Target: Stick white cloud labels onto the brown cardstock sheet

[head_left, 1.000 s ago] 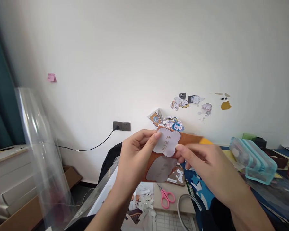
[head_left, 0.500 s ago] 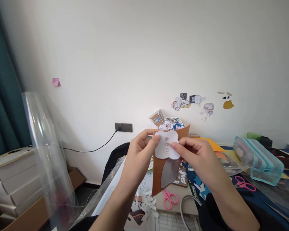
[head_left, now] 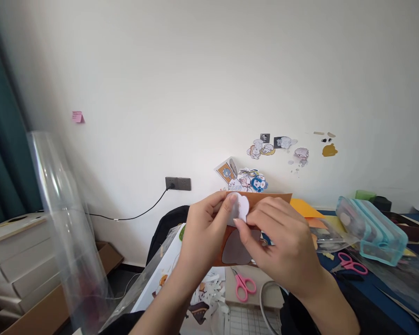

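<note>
A white paper cutout with a scalloped edge is held up in front of an orange-brown sheet. My left hand is closed on the cutout and the sheet's left side, its thumb on top. My right hand pinches the cutout's right edge between thumb and curled fingers and hides part of it. The cutout looks narrow, turned or bent away from the camera. Lower on the sheet shows a grey rounded patch. Pink-handled scissors lie below the sheet.
White paper scraps litter the table's left part. To the right are a second pair of pink scissors and a clear turquoise-trimmed case. Paper cutouts stand by the wall. A clear plastic roll leans at left.
The white cutout has turned and shows less of its face; its printed writing is mostly hidden. The brown sheet has swung wider, and my right hand has curled in at the cutout's edge.
</note>
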A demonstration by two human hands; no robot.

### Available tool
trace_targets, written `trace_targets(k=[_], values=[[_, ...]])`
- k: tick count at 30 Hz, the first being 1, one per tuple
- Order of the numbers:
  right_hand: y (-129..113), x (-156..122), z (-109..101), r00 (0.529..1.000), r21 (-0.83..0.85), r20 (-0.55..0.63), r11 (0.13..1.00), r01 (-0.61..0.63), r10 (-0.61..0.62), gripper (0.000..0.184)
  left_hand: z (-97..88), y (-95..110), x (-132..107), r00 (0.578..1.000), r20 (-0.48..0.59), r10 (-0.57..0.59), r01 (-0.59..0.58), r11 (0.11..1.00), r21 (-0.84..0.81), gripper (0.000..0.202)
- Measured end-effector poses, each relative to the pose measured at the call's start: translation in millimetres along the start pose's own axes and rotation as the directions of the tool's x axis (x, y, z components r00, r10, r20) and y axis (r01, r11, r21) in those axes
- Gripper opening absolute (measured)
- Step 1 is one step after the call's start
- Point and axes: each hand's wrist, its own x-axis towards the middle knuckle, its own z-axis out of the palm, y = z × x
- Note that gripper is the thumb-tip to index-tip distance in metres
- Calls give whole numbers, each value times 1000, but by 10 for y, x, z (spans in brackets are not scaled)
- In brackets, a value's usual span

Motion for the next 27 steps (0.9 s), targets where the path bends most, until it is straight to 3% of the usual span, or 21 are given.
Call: trace_targets(k=[3,8,13,27], values=[[-21,-10,10,1000,-49,-6,999,0,0,26,9,2,-11,999,-32,26,-24,997,74,29],[15,-6,-37,972,37,3,971,-235,236,29,-19,3,-20,998,-42,38,-36,998,53,28],[63,18,-99,907,124,135,901,-416,400,32,-62,22,-20,1000,29,-1,3,996,-89,30],[63,55,-161,780,277,350,739,-615,518,37,-69,39,-56,999,12,-33,35,984,-174,28]])
